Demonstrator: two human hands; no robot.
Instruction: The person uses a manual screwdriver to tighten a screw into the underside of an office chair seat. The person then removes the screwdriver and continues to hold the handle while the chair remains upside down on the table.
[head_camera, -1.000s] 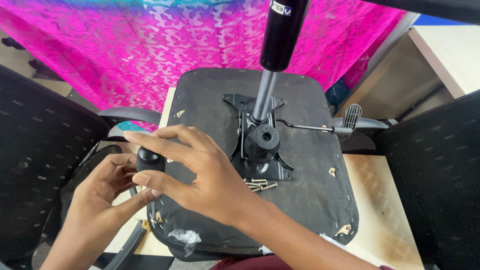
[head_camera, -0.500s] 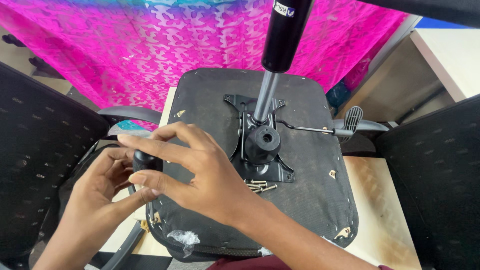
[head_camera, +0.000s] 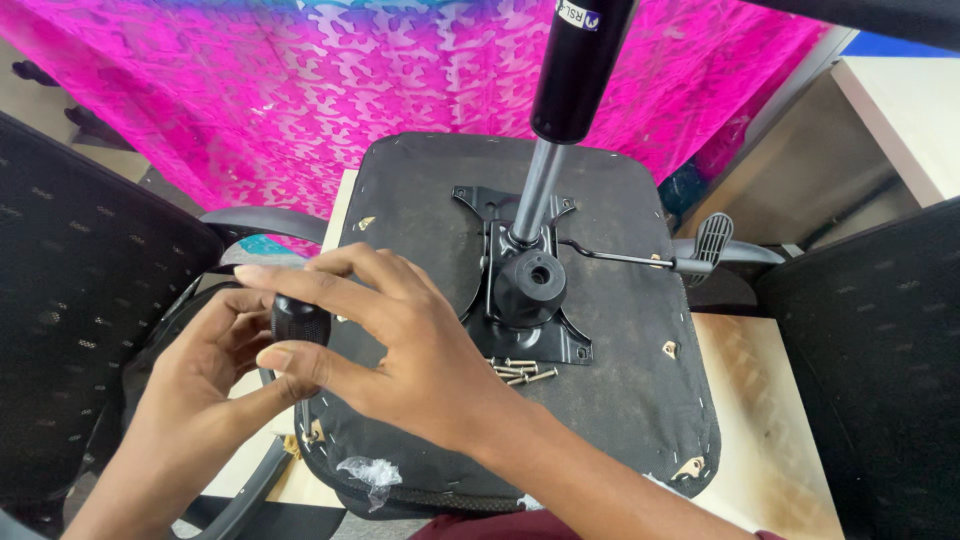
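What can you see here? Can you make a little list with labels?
place: wooden table with a pink patterned cloth behind
main thing: upside-down black chair seat on the table
middle part: metal plate with a gas cylinder standing up from it
side part: lever with a grey paddle end
loose bits: screws lying on the seat
left hand: fingers around a black knob at the seat's edge
right hand: fingers on the same knob
sides: black mesh chair backs left and right
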